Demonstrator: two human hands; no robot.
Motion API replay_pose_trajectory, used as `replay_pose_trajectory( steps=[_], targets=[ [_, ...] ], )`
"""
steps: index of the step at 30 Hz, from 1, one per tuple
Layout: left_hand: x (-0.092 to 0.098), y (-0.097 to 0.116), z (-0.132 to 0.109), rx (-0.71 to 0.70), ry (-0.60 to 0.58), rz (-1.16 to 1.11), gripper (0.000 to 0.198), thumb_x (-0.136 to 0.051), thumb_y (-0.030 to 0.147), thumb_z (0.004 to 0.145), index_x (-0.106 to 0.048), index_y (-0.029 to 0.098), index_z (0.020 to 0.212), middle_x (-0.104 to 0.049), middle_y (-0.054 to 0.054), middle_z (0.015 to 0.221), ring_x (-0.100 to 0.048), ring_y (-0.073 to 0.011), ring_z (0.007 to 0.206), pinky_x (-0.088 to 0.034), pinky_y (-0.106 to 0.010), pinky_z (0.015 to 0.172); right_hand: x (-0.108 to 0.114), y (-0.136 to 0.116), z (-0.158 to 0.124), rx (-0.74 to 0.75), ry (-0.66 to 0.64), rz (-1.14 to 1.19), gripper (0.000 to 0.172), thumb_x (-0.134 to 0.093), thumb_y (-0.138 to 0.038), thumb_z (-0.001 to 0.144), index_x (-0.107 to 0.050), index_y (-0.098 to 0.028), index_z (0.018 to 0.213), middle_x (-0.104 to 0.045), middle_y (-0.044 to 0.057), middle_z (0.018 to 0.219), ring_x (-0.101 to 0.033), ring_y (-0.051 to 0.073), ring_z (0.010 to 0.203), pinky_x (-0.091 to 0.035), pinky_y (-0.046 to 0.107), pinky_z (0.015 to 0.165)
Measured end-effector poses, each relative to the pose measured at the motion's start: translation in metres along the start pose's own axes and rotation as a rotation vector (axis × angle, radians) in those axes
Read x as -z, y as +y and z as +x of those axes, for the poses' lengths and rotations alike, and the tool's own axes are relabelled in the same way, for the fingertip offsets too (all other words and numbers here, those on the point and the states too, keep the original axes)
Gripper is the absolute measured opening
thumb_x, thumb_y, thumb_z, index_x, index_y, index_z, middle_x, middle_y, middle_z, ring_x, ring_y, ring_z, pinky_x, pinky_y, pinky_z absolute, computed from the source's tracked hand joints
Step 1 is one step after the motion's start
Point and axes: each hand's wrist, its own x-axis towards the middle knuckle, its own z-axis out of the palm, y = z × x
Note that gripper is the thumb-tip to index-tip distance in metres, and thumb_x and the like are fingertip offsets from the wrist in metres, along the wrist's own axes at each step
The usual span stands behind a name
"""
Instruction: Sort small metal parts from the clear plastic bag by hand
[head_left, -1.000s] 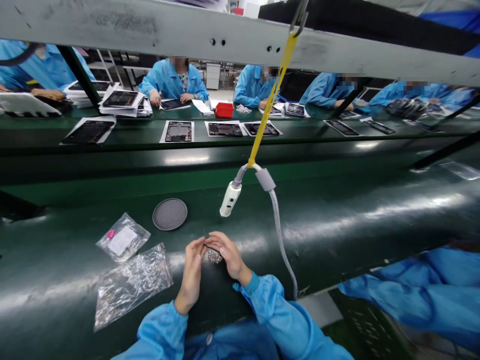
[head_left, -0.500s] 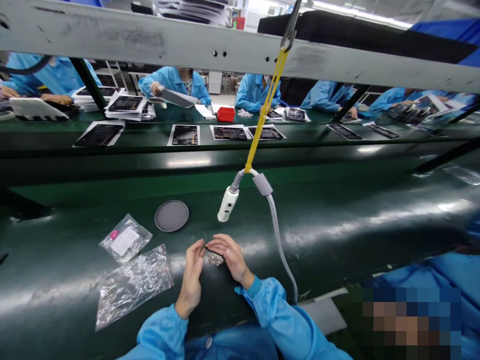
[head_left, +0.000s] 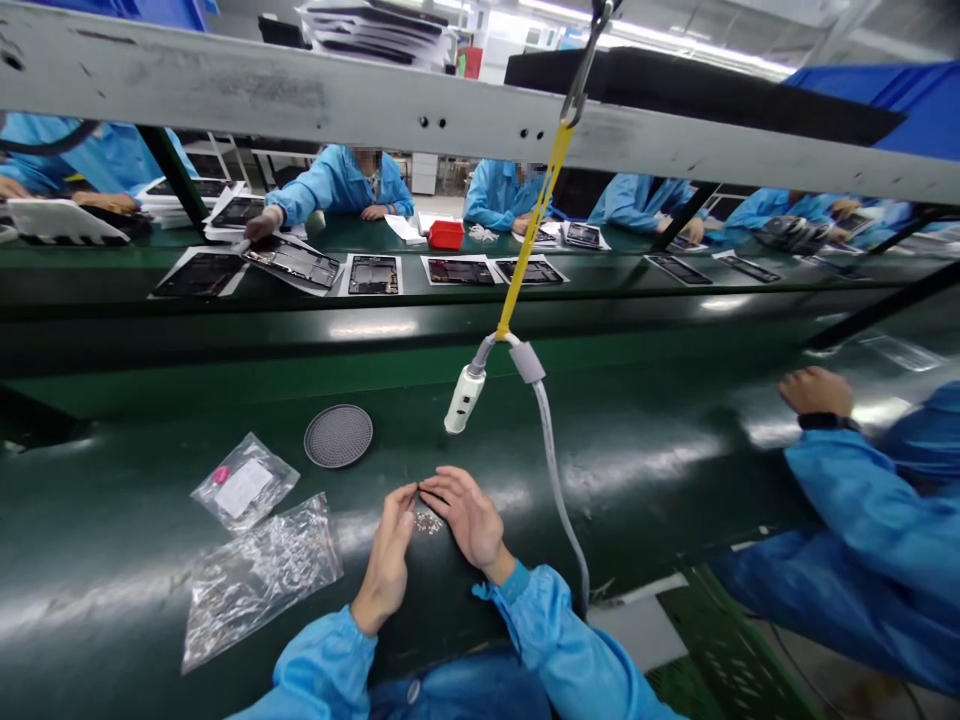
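Note:
My left hand (head_left: 390,552) and my right hand (head_left: 469,514) rest on the dark green belt (head_left: 675,450) at the bottom centre, both in blue sleeves. Their fingers are stretched out and the fingertips meet at the far side. The two hands cup a small pile of tiny silvery parts (head_left: 429,521) that lies on the belt between them. Neither hand grips anything I can make out. A white hanging tool (head_left: 464,398) dangles just beyond my fingertips.
A round grey mesh disc (head_left: 338,436), a small labelled bag (head_left: 244,483) and a larger clear bag of parts (head_left: 259,570) lie left of my hands. The tool's grey cable (head_left: 556,485) runs down at the right. A co-worker's arm (head_left: 825,400) reaches in from the right. People across handle dark panels (head_left: 373,274).
My hands have closed in slightly around the pile. A co-worker's arm has come into view at the right. A person across has laid a panel down on the far belt.

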Motion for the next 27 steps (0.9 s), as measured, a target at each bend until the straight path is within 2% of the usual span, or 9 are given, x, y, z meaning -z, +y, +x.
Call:
replay_pose_trajectory(
  steps=[6,12,18,22,27],
  targets=[
    [0.003,-0.006,0.022,-0.015,0.062,0.13,0.035,-0.077,0.04,0.078,-0.068,0.018,0.105,-0.066,-0.012,0.111,-0.064,-0.0307,0.11,-0.049,-0.053,0.106,-0.004,-0.008,0.002,-0.032,0.011,0.082,0.052,-0.054,-0.06,0.085,-0.064,-0.021,0.117,-0.072,0.013,0.109,-0.065,0.031,0.112,-0.04,0.058,0.112],
    [0.001,-0.002,0.025,-0.116,0.032,0.258,0.026,-0.078,0.033,0.074,-0.073,0.021,0.096,-0.064,-0.009,0.107,-0.066,-0.0261,0.1,-0.06,-0.044,0.092,-0.008,-0.009,-0.001,-0.06,0.004,0.113,0.054,-0.055,-0.061,0.084,-0.063,-0.02,0.118,-0.072,0.013,0.108,-0.066,0.031,0.109,-0.041,0.057,0.11],
    [0.004,-0.006,0.026,-0.156,0.012,0.324,0.019,-0.071,0.035,0.081,-0.071,0.021,0.093,-0.063,-0.009,0.107,-0.068,-0.0246,0.097,-0.061,-0.041,0.088,-0.008,-0.01,-0.005,-0.069,-0.001,0.121,0.055,-0.057,-0.06,0.083,-0.062,-0.019,0.12,-0.071,0.014,0.108,-0.066,0.032,0.109,-0.043,0.056,0.108],
    [0.008,-0.01,0.027,-0.169,-0.009,0.363,0.016,-0.062,0.029,0.082,-0.068,0.02,0.094,-0.062,-0.01,0.11,-0.067,-0.0238,0.1,-0.061,-0.04,0.088,-0.005,-0.013,-0.007,-0.064,0.007,0.115,0.054,-0.058,-0.059,0.083,-0.062,-0.019,0.12,-0.072,0.013,0.108,-0.066,0.032,0.11,-0.042,0.056,0.109],
    [0.012,-0.013,0.028,-0.188,-0.04,0.431,0.025,-0.049,0.017,0.079,-0.066,0.019,0.097,-0.062,-0.01,0.112,-0.063,-0.0251,0.108,-0.054,-0.047,0.099,-0.001,-0.01,-0.01,-0.01,0.045,0.069,0.051,-0.061,-0.057,0.083,-0.062,-0.021,0.119,-0.071,0.012,0.109,-0.063,0.032,0.115,-0.038,0.056,0.113]
  ],
)
